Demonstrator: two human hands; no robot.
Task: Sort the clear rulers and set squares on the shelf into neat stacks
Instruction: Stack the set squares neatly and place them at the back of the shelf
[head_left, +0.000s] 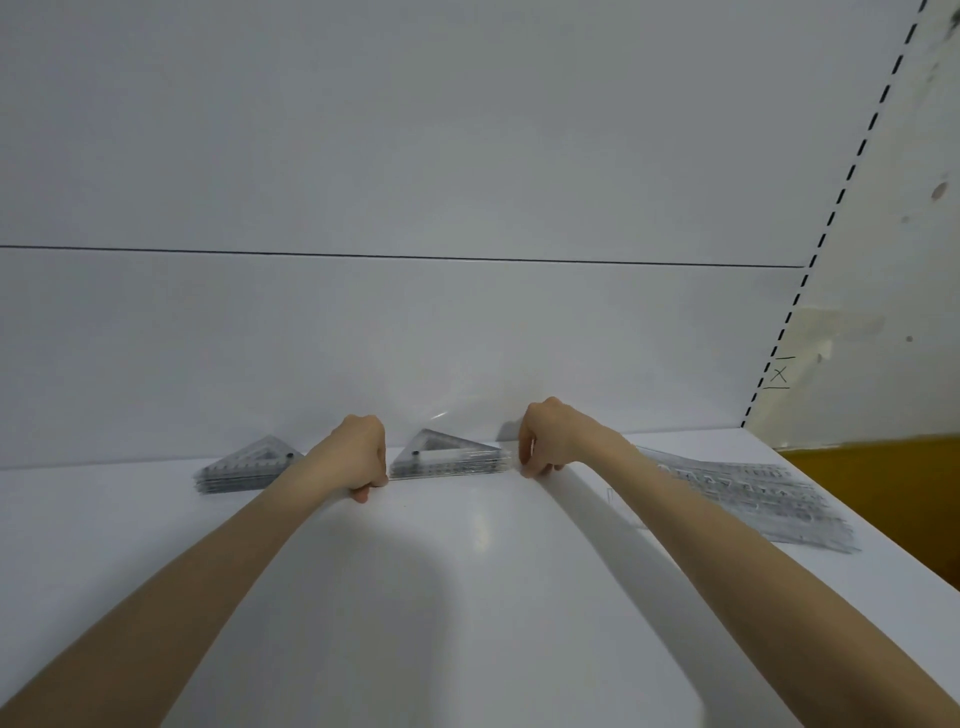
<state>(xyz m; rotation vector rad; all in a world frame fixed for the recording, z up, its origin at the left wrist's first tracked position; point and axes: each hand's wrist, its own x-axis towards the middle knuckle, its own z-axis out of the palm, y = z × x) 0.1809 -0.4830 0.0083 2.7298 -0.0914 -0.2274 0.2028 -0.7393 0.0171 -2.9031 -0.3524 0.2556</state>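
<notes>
My left hand (358, 457) and right hand (545, 441), fingers curled, grip opposite ends of the set squares (449, 460) between them, with rulers (753, 493) beyond my right hand.

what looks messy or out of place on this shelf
The rulers on the right stand out: they lie fanned out and crooked, not squared into a pile. The left stack of set squares and the middle stack, between the left hand and right hand, look fairly neat.
</notes>
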